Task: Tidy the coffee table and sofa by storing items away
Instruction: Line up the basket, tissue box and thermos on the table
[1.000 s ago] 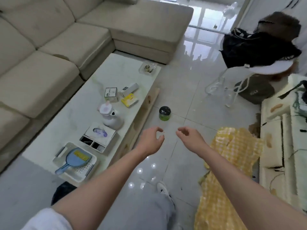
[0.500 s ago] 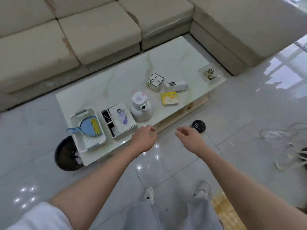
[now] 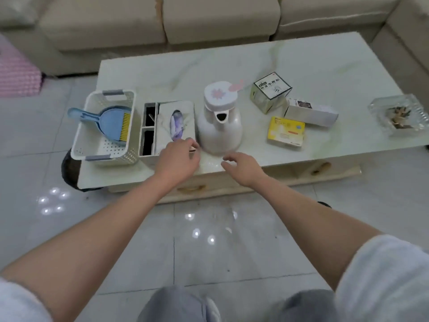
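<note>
Both hands are hovering over the desk's (image 3: 255, 56) near edge. The left hand (image 3: 177, 160) is pinching something small beside the tissue box (image 3: 173, 126); the right hand (image 3: 243, 167) is hanging empty, fingers loose, before the white jug (image 3: 219, 119).

Printing on the boxes (image 3: 271, 91) is too blurred to read

A pale, glossy tiled floor (image 3: 116, 240) spread below me, its grey grout lines crossing near my feet. Small clusters of bright light reflections (image 3: 52, 201) shone on the tiles at the left, with more nearer the middle. At the far left lay a pink bobbled fabric piece (image 3: 18, 70), cut off by the edge. A dark round container (image 3: 69, 168) stood on the floor at the left, partly hidden.
</note>
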